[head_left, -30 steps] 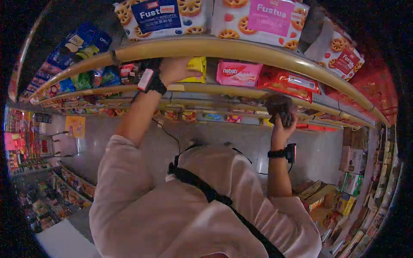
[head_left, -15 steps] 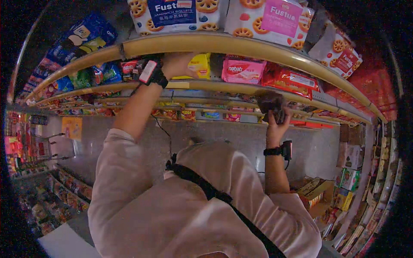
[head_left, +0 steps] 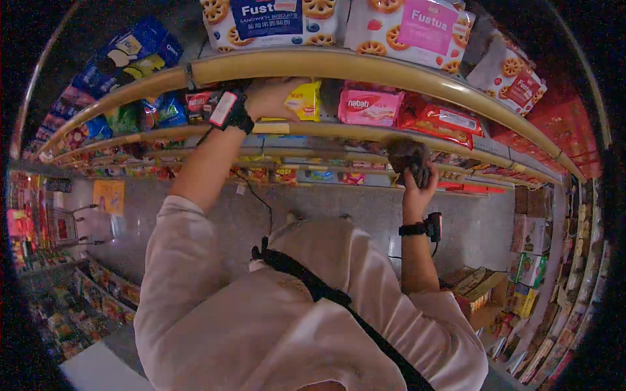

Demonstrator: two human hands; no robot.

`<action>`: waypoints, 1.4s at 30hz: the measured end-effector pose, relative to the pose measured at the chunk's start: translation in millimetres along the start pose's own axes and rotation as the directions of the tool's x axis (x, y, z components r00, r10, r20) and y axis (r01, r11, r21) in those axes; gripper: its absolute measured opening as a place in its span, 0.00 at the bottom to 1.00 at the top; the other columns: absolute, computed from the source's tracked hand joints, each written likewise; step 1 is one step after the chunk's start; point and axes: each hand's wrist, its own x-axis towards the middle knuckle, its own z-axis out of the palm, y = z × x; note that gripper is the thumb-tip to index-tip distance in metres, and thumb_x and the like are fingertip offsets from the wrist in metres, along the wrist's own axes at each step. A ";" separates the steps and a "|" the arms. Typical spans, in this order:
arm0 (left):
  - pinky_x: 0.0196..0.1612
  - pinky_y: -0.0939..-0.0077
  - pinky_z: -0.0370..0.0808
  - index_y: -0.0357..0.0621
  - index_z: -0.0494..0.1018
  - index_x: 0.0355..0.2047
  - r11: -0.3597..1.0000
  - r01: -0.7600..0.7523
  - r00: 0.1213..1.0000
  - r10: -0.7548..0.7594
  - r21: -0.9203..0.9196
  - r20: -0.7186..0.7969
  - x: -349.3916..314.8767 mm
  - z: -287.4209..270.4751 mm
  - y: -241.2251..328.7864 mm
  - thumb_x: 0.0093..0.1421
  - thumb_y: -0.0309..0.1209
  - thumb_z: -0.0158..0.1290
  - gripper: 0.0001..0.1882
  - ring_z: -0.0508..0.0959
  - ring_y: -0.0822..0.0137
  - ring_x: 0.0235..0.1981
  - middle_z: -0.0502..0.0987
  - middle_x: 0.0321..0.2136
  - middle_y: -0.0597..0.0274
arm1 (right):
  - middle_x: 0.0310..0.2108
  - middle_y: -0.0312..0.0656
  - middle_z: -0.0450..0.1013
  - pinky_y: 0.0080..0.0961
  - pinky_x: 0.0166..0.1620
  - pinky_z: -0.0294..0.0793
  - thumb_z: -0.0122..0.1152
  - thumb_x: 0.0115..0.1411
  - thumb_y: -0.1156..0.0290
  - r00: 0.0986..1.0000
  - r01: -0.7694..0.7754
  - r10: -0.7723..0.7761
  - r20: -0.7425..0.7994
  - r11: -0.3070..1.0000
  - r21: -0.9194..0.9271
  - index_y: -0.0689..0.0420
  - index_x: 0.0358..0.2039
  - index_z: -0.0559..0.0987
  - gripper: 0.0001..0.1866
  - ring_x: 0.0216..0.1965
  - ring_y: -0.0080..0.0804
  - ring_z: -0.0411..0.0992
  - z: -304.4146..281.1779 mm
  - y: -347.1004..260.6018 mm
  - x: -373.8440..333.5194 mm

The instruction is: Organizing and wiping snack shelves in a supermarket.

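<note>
My left hand (head_left: 274,100) reaches in over the shelf lip, its fingers closed around the left end of a yellow snack packet (head_left: 304,102). Some of those fingers are hidden by the packet. To the right of it lies a pink wafer packet (head_left: 369,106), then red snack packets (head_left: 440,121). A dark red-and-black packet (head_left: 201,105) sits left of my left wrist. Lower and to the right, my right hand (head_left: 424,186) grips a dark brown, crumpled cloth (head_left: 409,155) in front of the lower shelves.
Large biscuit bags (head_left: 268,26) stand on the shelf above, behind a curved yellowish shelf edge (head_left: 313,65). More packed shelf rows run below. An open cardboard box (head_left: 486,296) is at lower right. A thin cable (head_left: 264,199) hangs near my left arm.
My left hand and the yellow packet have shifted slightly, with more of the fingers showing. The cloth in my right hand has moved a little to the left.
</note>
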 end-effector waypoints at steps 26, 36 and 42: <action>0.56 0.56 0.68 0.44 0.72 0.52 0.900 0.226 0.831 -0.378 -0.373 -0.409 -130.6 38.4 88.5 0.56 0.31 0.58 0.22 0.72 0.48 0.52 0.74 0.50 0.53 | 0.52 0.52 0.68 0.48 0.52 0.71 0.70 0.41 0.72 0.575 0.765 -0.433 0.695 0.585 -0.269 0.52 0.46 0.77 0.27 0.50 0.58 0.66 205.5 -27.4 -59.2; 0.61 0.61 0.63 0.38 0.67 0.58 0.720 0.155 0.779 -0.510 -0.677 -0.365 -144.1 80.8 101.9 0.63 0.27 0.49 0.22 0.68 0.51 0.58 0.69 0.57 0.46 | 0.49 0.49 0.70 0.46 0.48 0.73 0.65 0.41 0.74 0.649 0.719 -0.414 0.638 0.606 -0.339 0.49 0.42 0.79 0.23 0.46 0.55 0.69 217.7 -19.3 -66.8; 0.62 0.61 0.60 0.36 0.70 0.49 0.556 0.018 0.691 -0.607 -0.831 -0.392 -97.4 92.7 148.2 0.64 0.28 0.45 0.15 0.68 0.51 0.57 0.72 0.51 0.50 | 0.44 0.44 0.76 0.33 0.54 0.70 0.73 0.47 0.70 0.666 0.178 -0.168 0.727 0.982 0.063 0.59 0.44 0.79 0.22 0.49 0.36 0.74 140.5 -50.0 -61.0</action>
